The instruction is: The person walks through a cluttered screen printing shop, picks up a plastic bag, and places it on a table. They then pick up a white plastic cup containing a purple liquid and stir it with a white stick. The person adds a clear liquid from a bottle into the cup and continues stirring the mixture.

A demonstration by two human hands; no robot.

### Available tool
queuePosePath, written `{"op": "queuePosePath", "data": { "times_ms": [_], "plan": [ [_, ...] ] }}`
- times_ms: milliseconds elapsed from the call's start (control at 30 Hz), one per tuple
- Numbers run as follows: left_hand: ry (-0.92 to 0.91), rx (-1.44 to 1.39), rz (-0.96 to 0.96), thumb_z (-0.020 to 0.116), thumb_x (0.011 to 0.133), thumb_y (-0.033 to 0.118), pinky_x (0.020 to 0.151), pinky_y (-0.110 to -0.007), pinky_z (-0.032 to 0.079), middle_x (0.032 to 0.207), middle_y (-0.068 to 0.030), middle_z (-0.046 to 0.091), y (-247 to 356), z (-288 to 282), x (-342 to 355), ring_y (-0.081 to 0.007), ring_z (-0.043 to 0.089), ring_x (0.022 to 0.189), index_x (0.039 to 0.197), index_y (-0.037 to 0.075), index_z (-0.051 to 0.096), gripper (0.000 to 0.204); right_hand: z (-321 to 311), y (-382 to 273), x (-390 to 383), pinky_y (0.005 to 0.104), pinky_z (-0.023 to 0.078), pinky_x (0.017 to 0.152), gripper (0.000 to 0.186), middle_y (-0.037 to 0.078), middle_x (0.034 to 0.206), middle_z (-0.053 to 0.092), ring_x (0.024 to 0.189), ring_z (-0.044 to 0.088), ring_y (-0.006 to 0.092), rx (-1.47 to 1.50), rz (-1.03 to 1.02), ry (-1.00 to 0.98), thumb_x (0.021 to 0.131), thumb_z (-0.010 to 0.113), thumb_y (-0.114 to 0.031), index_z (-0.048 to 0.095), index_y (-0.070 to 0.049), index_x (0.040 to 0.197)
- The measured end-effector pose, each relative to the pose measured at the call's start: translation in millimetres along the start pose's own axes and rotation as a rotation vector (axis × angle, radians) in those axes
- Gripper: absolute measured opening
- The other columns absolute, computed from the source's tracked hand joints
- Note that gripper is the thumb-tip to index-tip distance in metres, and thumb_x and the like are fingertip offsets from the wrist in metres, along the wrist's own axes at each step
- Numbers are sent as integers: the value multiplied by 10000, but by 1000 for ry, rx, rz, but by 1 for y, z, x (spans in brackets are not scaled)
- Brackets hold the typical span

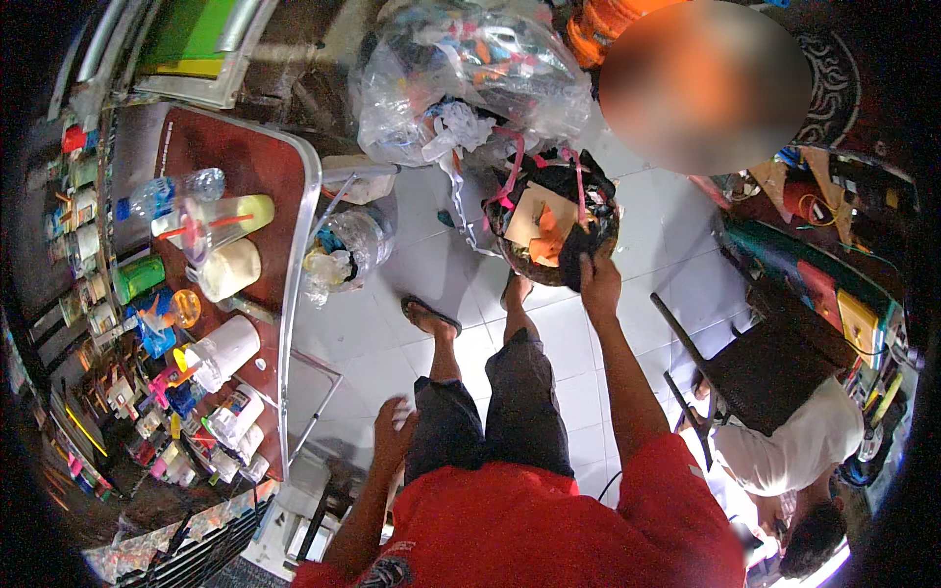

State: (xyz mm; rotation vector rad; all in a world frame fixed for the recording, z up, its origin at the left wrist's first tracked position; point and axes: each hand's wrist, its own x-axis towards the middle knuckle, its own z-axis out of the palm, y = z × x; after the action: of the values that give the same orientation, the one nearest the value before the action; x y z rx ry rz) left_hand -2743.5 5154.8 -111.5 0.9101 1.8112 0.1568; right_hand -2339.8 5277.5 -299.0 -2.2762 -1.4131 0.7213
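My right hand reaches forward to the near right rim of a round waste basket. Its fingers are closed on a limp black piece, which may be bag or cloth; I cannot tell which. Inside the basket, a flat tan cardboard piece and a crumpled orange scrap lie among dark plastic. Pink strips stand up at its far side. Beside my left leg hangs my left hand, holding nothing, fingers loosely apart.
Big clear plastic bags sit beyond the basket. A smaller clear bag lies left of it. On the left, a red-brown table bears cups and bottles. To the right are a dark chair and a person in white.
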Motion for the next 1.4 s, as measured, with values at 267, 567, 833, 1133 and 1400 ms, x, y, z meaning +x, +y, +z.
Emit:
{"op": "queuePosePath", "data": {
  "times_ms": [267,567,833,1133,1400],
  "plan": [
    [-401,-312,207,480,947,377,738,-373,451,915,-105,568,132,152,77,-212,553,851,1094,21,516,387,-70,-150,-109,435,482,626,65,131,777,575,732,583,331,-212,-231,-295,773,595,-134,590,-69,776],
    [23,-172,0,523,911,337,867,-453,454,1112,-192,582,148,177,70,-358,572,979,1251,51,471,447,-114,-167,-142,439,489,685,69,109,774,585,791,595,303,-213,-371,-143,786,601,-141,622,-76,791],
    [-702,-989,-261,468,948,433,651,-400,513,983,-87,593,174,209,72,-207,582,725,1129,94,518,387,-150,-189,-140,349,475,615,119,127,758,549,699,579,244,130,-381,271,733,661,35,580,-8,809],
    [-362,-435,731,551,870,490,841,-397,466,1068,-233,621,55,139,86,-301,611,997,1137,-24,545,579,-147,-121,-94,431,452,681,191,158,797,587,761,576,331,-164,-130,95,768,710,-149,581,-13,799],
    [283,-35,173,529,883,432,933,-407,451,1137,-188,616,-198,-120,-50,-359,571,1080,1111,59,615,446,-74,-247,-73,410,485,722,269,180,934,637,841,608,349,-44,-720,-50,774,706,-114,601,-17,1001]
  ]
}}
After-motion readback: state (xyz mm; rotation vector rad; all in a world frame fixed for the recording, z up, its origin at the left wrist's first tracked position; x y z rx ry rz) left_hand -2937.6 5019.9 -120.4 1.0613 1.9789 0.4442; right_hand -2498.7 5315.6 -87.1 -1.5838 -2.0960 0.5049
